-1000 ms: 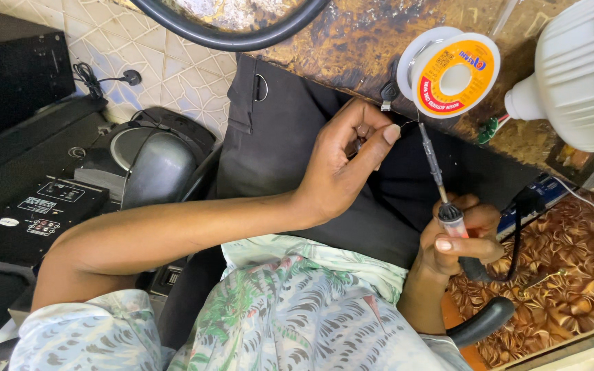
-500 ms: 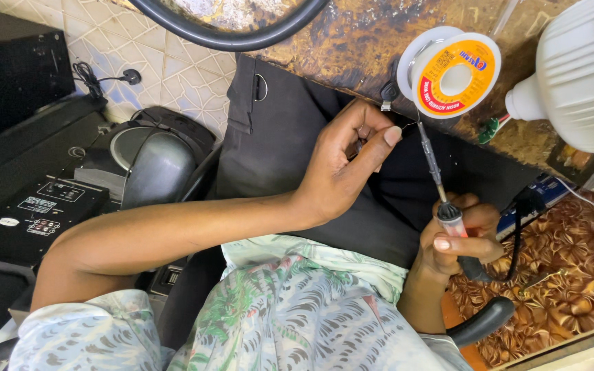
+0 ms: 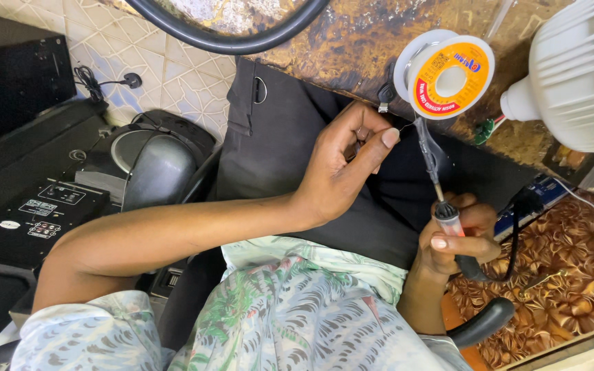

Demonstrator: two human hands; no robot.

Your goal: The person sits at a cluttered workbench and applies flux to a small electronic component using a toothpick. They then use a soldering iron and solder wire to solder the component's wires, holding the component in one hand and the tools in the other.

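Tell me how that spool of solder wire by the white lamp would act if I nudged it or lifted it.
The spool is round with flat flanges and seems to stand on its edge, so a nudge would probably roll it. Metal wire wound full likely makes it heavy for its size. The thin loose strand by the left hand looks floppy and might snag.

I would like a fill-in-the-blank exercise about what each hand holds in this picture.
1. The right hand holds a soldering ____.
2. The left hand pinches a thin ____ near the iron's tip.
3. The spool has an ____ label.
4. Beside the spool stands a ____ lamp.

Missing words: iron; wire; orange; white
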